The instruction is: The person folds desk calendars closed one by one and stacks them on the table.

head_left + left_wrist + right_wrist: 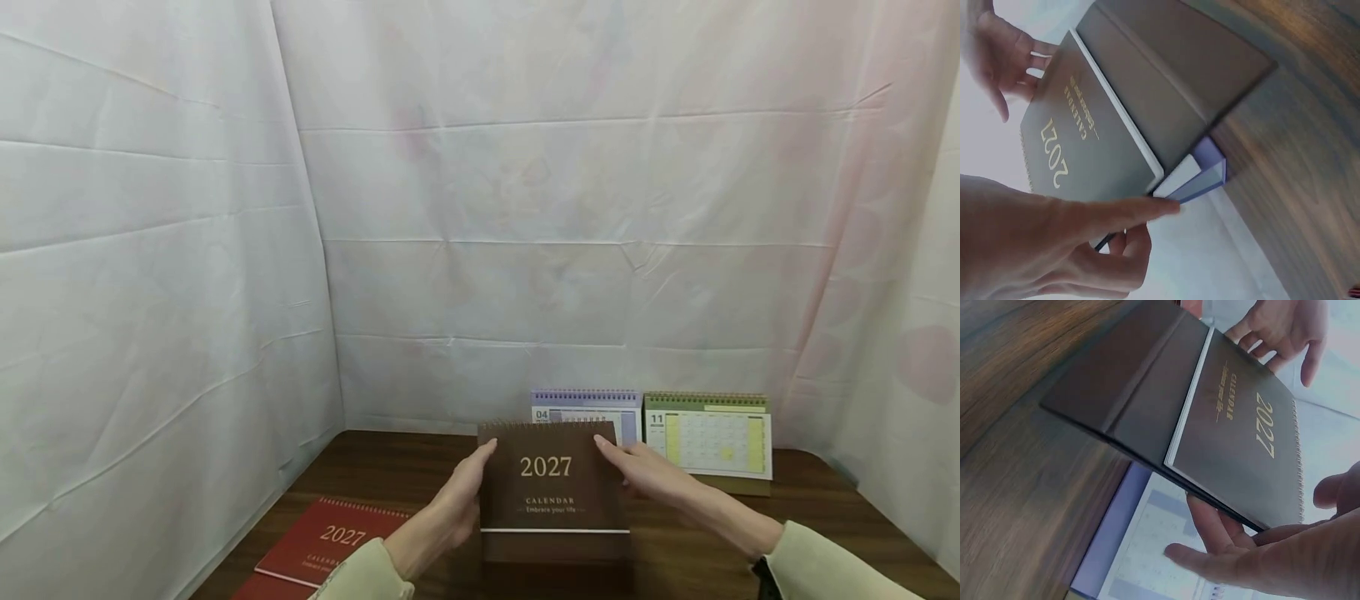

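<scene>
A brown desk calendar (pixel 551 487) with "2027" in gold is held up over the table, its cover facing me and its spiral binding on top. My left hand (pixel 456 498) holds its left side, thumb by the front edge. On the opposite side my right hand (pixel 651 473) grips the right edge; the right wrist view shows several of its fingers (pixel 1210 525) reaching behind the calendar. Below the cover, the brown base flap (pixel 1179 56) folds outward. Behind it stands a purple calendar (pixel 630 425), partly hidden.
A green calendar (pixel 708 442) stands at the back right, beside the purple one. At the front left lies a red 2027 calendar (pixel 322 542), partly covered by my left forearm. Pale cloth (pixel 480 192) hangs behind and at both sides of the dark wooden table (pixel 420 454).
</scene>
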`<action>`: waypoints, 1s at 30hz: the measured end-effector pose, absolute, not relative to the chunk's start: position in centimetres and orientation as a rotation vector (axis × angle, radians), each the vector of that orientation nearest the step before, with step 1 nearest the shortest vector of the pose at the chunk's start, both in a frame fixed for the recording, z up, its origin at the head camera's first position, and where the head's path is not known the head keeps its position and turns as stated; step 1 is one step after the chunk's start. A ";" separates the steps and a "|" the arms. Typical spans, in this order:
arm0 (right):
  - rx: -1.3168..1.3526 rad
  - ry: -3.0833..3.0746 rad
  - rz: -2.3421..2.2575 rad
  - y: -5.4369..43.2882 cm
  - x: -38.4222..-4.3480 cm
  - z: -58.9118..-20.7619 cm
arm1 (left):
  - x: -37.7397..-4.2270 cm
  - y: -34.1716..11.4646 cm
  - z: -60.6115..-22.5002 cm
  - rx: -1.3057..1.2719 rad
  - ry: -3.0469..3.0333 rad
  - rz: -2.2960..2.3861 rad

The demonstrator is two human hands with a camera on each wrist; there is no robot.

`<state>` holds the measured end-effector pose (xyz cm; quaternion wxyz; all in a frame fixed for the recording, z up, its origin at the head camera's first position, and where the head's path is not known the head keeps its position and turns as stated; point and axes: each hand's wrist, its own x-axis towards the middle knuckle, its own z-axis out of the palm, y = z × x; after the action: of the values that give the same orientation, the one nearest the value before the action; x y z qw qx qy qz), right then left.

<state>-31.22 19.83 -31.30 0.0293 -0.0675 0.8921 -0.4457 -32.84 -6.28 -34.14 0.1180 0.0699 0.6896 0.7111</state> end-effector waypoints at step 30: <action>-0.160 2.640 -1.263 22.6 -32.8 -37.9 | -34.8 -4.9 -37.8 0.082 2.115 1.761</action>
<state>-32.80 22.63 -37.86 0.1051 -0.0542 0.8958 -0.4284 -34.76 -4.88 -37.75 0.1926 0.0292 0.7538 0.6276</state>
